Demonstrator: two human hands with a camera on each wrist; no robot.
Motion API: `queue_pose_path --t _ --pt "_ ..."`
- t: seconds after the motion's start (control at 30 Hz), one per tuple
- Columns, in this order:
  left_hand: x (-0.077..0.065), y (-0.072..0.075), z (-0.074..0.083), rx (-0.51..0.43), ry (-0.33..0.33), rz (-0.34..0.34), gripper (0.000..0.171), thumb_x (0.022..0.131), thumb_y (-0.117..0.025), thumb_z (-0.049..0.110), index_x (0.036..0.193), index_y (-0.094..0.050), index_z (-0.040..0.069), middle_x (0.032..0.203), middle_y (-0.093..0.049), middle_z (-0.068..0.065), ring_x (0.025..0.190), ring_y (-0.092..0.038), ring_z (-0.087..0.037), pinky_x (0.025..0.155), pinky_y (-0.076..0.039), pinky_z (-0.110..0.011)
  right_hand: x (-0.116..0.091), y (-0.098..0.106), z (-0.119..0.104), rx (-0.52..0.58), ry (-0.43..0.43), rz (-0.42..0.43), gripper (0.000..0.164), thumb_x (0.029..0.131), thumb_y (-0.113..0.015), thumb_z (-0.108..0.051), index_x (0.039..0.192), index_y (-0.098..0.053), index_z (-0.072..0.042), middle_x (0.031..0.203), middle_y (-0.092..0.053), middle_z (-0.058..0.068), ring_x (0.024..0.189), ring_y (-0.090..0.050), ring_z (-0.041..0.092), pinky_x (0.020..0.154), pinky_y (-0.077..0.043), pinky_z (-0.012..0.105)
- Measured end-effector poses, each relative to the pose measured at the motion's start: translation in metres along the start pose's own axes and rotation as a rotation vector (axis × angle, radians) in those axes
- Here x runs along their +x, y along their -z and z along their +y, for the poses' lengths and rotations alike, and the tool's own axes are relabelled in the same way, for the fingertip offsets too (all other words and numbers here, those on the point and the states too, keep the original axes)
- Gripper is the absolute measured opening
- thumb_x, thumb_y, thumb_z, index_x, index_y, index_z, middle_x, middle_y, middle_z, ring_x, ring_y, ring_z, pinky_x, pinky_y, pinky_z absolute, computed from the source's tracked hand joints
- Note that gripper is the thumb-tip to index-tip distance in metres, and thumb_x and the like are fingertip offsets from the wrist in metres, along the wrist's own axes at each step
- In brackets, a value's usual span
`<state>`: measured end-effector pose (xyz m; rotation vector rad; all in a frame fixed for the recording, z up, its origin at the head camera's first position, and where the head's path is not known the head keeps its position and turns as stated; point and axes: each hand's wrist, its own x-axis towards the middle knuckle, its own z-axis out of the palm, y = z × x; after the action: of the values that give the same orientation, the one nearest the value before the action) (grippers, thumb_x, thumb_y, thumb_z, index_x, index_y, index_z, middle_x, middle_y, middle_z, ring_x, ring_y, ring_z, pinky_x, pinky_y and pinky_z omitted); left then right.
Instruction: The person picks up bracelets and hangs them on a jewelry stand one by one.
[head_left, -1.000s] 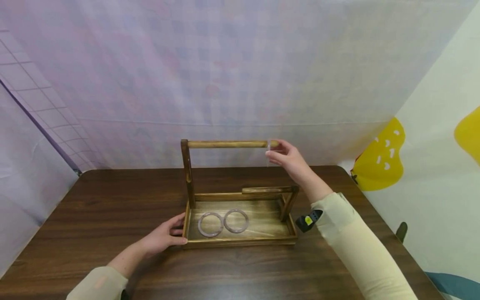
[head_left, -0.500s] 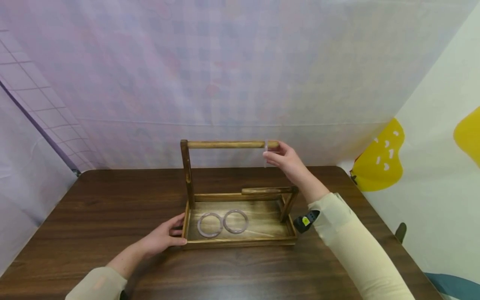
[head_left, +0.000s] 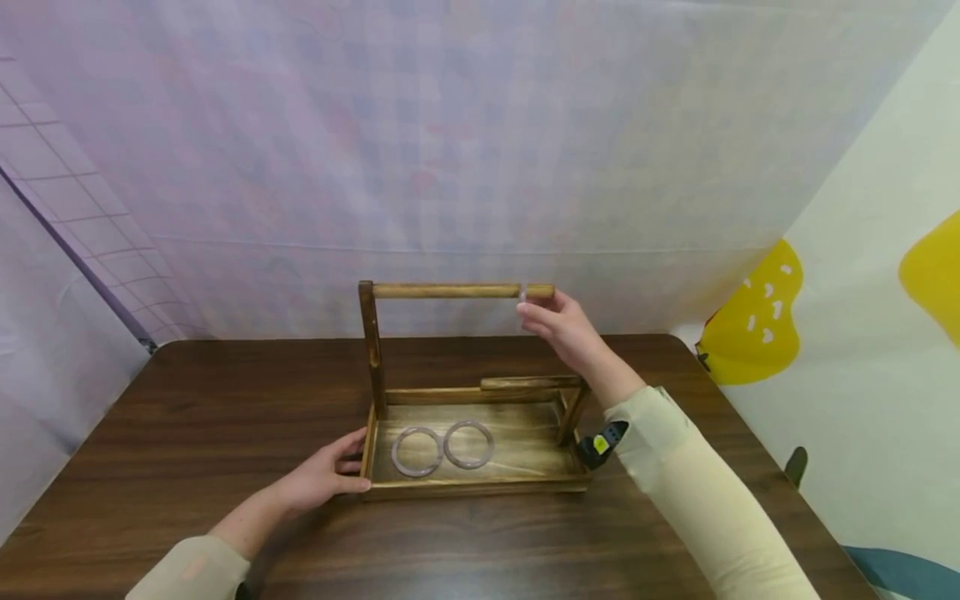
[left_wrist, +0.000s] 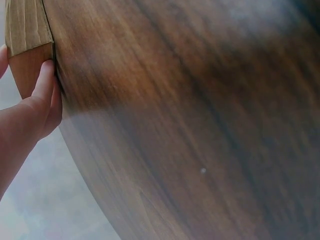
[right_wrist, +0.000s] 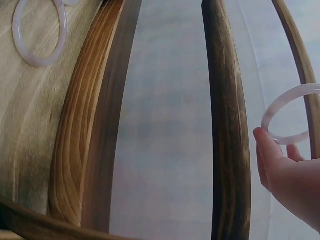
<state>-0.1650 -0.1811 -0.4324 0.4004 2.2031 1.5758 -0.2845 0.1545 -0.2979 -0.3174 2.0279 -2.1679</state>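
My right hand (head_left: 564,327) pinches a pale, translucent bangle (right_wrist: 273,109) between thumb and fingers. This ring encircles the upper bar (head_left: 450,291) of a wooden bangle rack (head_left: 480,487), near the bar's free right end. At the rack's left end, my left hand (head_left: 321,477) grips the tray's side, its thumb at the front corner. The left wrist view shows fingers (left_wrist: 44,86) against the wooden end. Inside the tray lie two more bangles, a left bangle (head_left: 395,454) and a right bangle (head_left: 491,446), flat and side by side.
A shorter lower bar (head_left: 528,383) extends leftward from the rack's right post (head_left: 572,417). The rack stands on a dark wooden table (head_left: 225,400). Behind it hangs a pale checked curtain (head_left: 450,167); yellow shapes (head_left: 757,325) mark the right wall.
My right hand has moved slightly left, sliding the bangle along the upper bar away from its free end. The left hand and the two bangles in the tray stay in place.
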Motion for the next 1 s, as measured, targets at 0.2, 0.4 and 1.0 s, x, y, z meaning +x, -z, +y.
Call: queue_pose_path --t 0.2,0.4,1.0 --pt "-0.0011 0.0005 0.0001 0.0 -0.001 0.009 0.086 0.084 -0.067 0.005 0.143 -0.007 -0.016 0.138 -0.028 -0.041 0.121 -0.041 -0.054 0.092 -0.05 -0.046 0.0018 -0.0047 0.0012 0.056 -0.017 0.001 0.019 0.094 -0.051 -0.005 0.111 -0.046 -0.01 0.102 -0.053 -0.002 0.089 -0.059 0.005 0.08 -0.052 0.018" --pt "0.0008 0.0005 -0.0009 0.016 -0.006 0.014 0.085 0.084 -0.066 0.005 0.143 -0.007 -0.016 0.137 -0.029 -0.041 0.12 -0.043 -0.053 0.091 -0.051 -0.045 0.0015 -0.0044 0.0002 0.023 -0.023 0.015 0.019 0.094 -0.052 -0.006 0.111 -0.046 -0.01 0.102 -0.053 -0.003 0.089 -0.059 0.004 0.088 -0.05 0.023" --pt "0.0004 0.0 0.0008 0.015 0.004 0.013 0.086 0.084 -0.067 0.006 0.142 -0.008 -0.016 0.138 -0.029 -0.041 0.121 -0.043 -0.052 0.091 -0.05 -0.045 0.003 0.0013 -0.0002 -0.03 -0.005 -0.011 0.022 0.092 -0.054 -0.005 0.112 -0.045 -0.012 0.098 -0.052 -0.003 0.088 -0.058 0.005 0.086 -0.05 0.021"
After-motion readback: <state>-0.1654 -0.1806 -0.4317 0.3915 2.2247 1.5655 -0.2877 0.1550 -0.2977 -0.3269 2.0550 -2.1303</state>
